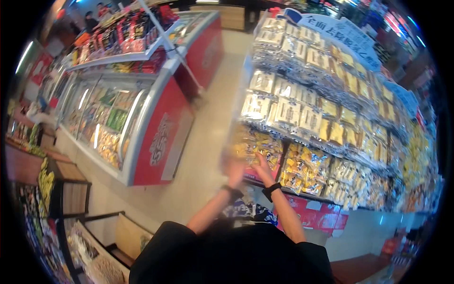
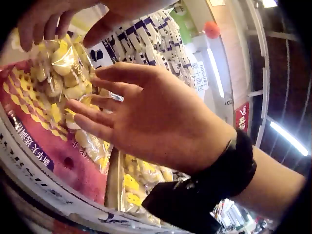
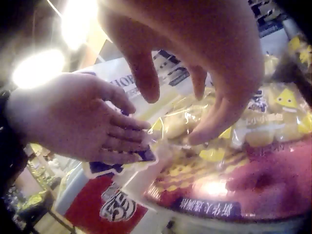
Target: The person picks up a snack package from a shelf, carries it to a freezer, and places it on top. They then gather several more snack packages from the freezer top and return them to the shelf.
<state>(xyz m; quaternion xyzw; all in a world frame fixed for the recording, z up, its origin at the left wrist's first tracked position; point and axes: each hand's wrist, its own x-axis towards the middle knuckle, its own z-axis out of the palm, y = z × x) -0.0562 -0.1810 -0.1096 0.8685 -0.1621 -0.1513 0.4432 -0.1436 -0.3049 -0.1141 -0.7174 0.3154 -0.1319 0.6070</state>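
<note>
Right wrist view: I see left hand (image 3: 73, 119) and right hand (image 3: 209, 48), fingers spread, beside a bag (image 3: 183, 119) by the pink panel (image 3: 214, 190), likely light, squashable, slippery, best cupped underneath.

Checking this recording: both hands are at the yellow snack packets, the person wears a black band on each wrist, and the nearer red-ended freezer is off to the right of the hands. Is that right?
Not quite: the nearer red-ended freezer is off to the left of the hands, the left and the right, as the head view shows.
</note>
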